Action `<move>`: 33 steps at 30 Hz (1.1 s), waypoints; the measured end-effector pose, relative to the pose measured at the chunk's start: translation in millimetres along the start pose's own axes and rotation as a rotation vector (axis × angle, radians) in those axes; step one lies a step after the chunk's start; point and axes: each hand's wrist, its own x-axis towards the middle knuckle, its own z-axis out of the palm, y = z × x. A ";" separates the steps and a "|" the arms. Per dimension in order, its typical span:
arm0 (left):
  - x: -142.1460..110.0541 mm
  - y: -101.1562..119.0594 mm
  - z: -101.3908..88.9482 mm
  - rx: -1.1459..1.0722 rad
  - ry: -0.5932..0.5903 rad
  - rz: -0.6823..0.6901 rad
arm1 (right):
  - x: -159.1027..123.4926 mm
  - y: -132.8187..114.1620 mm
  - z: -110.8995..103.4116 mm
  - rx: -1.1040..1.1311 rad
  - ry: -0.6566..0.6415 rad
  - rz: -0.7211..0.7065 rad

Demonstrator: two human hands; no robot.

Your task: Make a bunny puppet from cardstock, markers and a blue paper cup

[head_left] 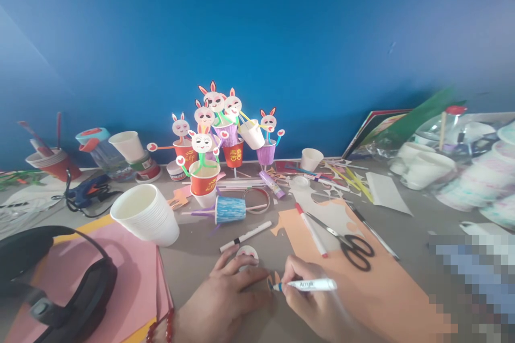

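My right hand point(308, 295) is closed around a white acrylic marker point(314, 284). The marker's blue tip touches a small orange ear-shaped paper piece point(270, 282), which has a dark blue edge. A second small ear piece point(277, 277) lies beside it, close to my right fingertips. My left hand point(235, 292) lies flat on the table with its fingers stretched out, the index fingertip reaching the first ear piece. Just beyond the left fingers is a round white paper face point(247, 253), partly covered by them. A white-barrelled marker with a black end point(246, 236) lies farther back.
Orange paper point(386, 300) lies at right, with black-handled scissors point(356, 249) and a red-capped marker point(311, 229) on it. Several paper-cup rabbits point(203, 171) stand behind a blue cup point(230, 209). Left are stacked white cups point(145, 214), pink paper point(137, 273) and a black headset point(100, 289).
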 end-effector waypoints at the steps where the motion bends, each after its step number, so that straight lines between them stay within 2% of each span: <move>1: 0.4 0.4 -1.5 0.006 -0.014 0.003 | 0.2 0.3 -0.1 0.007 -0.002 0.003; 6: 2.3 0.9 -4.0 0.029 -0.033 0.003 | 0.2 2.4 0.0 0.026 -0.004 -0.003; 11: 0.7 -1.5 -1.1 0.007 0.018 0.014 | -0.6 1.5 -1.6 0.116 0.043 0.038; 15: -1.0 -4.5 6.5 -0.009 0.119 0.036 | 0.3 -2.3 -4.9 0.177 0.099 0.070; 17: -1.4 -6.8 13.5 0.005 0.199 0.056 | -0.8 -3.6 -6.8 0.198 0.103 0.071; 20: -2.0 -10.7 23.5 0.047 0.257 0.076 | -5.2 -3.4 -10.0 0.190 0.098 0.047; 27: -0.8 -12.6 25.3 0.082 0.250 0.096 | -6.0 -0.6 -11.9 0.093 0.182 -0.036; 33: 1.0 -5.9 14.6 0.038 0.176 0.073 | 1.2 0.2 -8.4 0.101 0.118 0.017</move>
